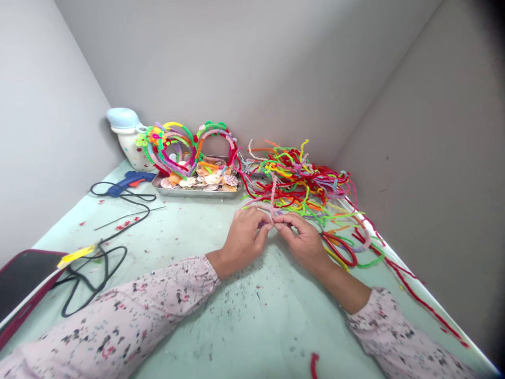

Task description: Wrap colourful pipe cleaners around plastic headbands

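Note:
Close together over the middle of the table, my left hand (248, 231) and my right hand (303, 239) meet at the fingertips. Both are closed in a pinch on a pale pink pipe cleaner (273, 192), whose free end sticks up above the fingers. A bit of purple shows by the left fingers, partly hidden. Just beyond my hands spreads a tangled pile of colourful pipe cleaners (295, 179). Red-handled scissors (341, 248) lie beside my right hand, their blades covered.
A metal tray (197, 193) holds seashells and headbands wrapped in pipe cleaner (169, 150). Left of it are a white bottle with a blue lid (132, 142), a blue glue gun (128, 182) and its black cord (106, 258). A dark red-edged device (29, 279) lies at the left edge.

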Demonstrator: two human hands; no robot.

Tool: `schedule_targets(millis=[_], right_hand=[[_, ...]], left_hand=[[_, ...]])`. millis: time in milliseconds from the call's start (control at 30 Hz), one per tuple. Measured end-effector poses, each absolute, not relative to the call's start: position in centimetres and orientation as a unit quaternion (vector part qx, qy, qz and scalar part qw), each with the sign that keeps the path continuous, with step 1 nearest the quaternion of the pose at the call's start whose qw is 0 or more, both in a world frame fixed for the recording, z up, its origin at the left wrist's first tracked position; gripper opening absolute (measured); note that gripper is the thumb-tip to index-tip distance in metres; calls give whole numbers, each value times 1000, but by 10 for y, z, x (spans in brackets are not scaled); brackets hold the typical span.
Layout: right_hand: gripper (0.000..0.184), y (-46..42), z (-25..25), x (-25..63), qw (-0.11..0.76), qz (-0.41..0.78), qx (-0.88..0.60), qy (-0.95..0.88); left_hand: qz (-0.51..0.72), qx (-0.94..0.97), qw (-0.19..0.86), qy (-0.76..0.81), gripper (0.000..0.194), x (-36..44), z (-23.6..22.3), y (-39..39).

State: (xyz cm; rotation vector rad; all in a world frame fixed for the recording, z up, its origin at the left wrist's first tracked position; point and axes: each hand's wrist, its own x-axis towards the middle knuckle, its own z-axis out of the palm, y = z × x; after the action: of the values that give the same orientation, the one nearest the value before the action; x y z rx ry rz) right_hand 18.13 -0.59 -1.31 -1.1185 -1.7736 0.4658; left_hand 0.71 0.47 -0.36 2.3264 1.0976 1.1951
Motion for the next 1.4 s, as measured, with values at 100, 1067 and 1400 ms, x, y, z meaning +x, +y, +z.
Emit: schedule_targets(millis=[100, 1067, 1400], right_hand=[[14, -6, -13, 181, 476, 186, -459, -727], [14, -6, -10, 182, 454, 193, -474, -729], [15, -6, -10, 182, 440, 200, -483, -730]], left_hand=[[417, 809, 151, 384, 6, 7, -4, 5], [419, 812, 146, 380, 5, 7, -4, 5], [415, 814, 141, 380, 5, 7, -5, 6]])
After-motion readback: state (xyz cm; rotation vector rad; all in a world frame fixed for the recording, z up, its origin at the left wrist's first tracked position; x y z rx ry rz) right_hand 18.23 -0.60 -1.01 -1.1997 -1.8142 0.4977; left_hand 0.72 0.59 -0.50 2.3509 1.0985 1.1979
